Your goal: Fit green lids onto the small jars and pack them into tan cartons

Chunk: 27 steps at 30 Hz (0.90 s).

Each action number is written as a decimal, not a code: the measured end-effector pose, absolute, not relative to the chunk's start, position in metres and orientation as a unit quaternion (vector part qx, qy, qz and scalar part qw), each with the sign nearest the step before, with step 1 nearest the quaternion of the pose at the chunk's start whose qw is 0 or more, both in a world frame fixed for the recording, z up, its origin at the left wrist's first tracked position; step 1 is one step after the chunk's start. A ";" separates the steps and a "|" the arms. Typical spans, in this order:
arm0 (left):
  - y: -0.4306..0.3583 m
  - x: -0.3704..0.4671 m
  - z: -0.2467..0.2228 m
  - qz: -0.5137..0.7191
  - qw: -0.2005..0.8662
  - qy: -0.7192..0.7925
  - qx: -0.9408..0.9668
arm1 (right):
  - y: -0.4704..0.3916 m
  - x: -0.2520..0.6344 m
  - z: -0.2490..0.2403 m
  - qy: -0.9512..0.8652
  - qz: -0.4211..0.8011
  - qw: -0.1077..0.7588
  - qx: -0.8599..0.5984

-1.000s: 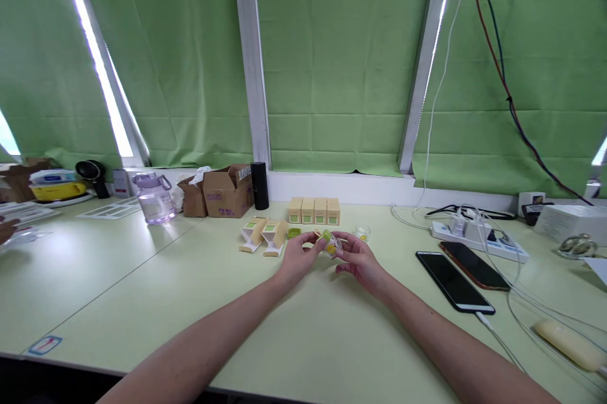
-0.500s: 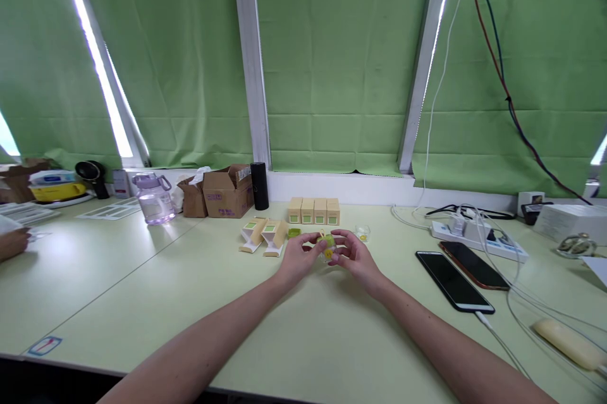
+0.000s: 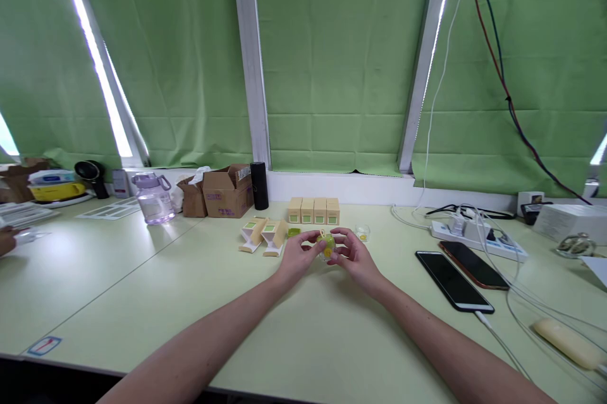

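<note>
Pale green table (image 3: 303,334): left hand (image 3: 296,258) and right hand (image 3: 356,260) are both pinching 1 small yellow-green object (image 3: 327,246) before 4 beige boxes (image 3: 313,210).

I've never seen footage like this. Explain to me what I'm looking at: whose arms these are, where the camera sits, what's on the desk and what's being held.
The camera sits on a person's head, looking forward and down, so the two bare arms are that person's own. The left hand and right hand together pinch a small clear item with green and yellow parts just above the pale green desk. Behind it stand four small tan boxes in a row, with two opened cartons lying to their left. Two phones lie at the right, beside a power strip. A purple water jug stands at the left.
</note>
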<state>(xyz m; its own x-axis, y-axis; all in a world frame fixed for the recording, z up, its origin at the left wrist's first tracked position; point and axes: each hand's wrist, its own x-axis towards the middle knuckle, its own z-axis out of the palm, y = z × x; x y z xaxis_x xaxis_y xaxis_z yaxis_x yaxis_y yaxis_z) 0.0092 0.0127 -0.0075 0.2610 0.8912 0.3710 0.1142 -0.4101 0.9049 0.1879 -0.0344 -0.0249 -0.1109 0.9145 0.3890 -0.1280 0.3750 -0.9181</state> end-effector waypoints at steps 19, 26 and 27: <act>0.007 0.009 -0.012 0.476 0.289 0.321 0.766 | -0.034 0.188 -0.021 -0.541 0.470 0.627 -0.304; 0.005 0.010 -0.012 0.508 0.244 0.309 0.766 | -0.034 0.188 -0.017 -0.512 0.504 0.639 -0.276; 0.004 0.010 -0.012 0.514 0.235 0.306 0.766 | -0.035 0.188 -0.017 -0.500 0.521 0.638 -0.265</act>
